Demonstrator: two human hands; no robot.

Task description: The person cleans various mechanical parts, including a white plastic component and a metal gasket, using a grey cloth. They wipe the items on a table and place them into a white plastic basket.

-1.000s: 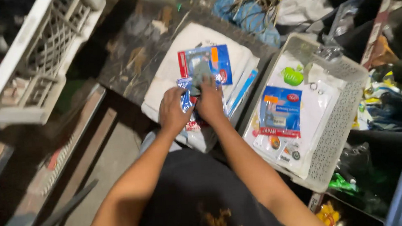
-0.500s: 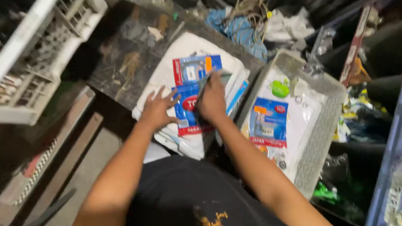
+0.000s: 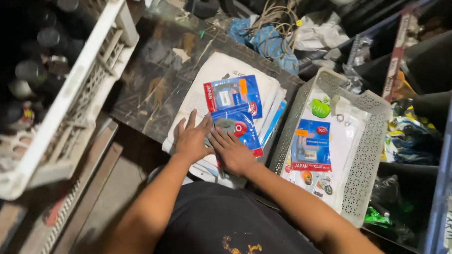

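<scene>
- Left hand (image 3: 191, 138) spread flat, fingers open, pressing on the white stack (image 3: 218, 83), gripping nothing.
- Right hand (image 3: 231, 150) open too, fingertips resting on the near blue packet (image 3: 238, 128), not closed round it.
- Lying atop the white stack, just below a second blue packet (image 3: 233, 92), edges touching.
- To the right, a perforated grey basket (image 3: 365, 160) with another blue packet (image 3: 310, 144) inside.
- To the left, a white crate (image 3: 73, 105).

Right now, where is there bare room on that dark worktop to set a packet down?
Bare dark worktop lies between the white crate and the white paper stack. The stack carries blue packets under both hands; the perforated basket is full, and rags and cord crowd behind.
</scene>
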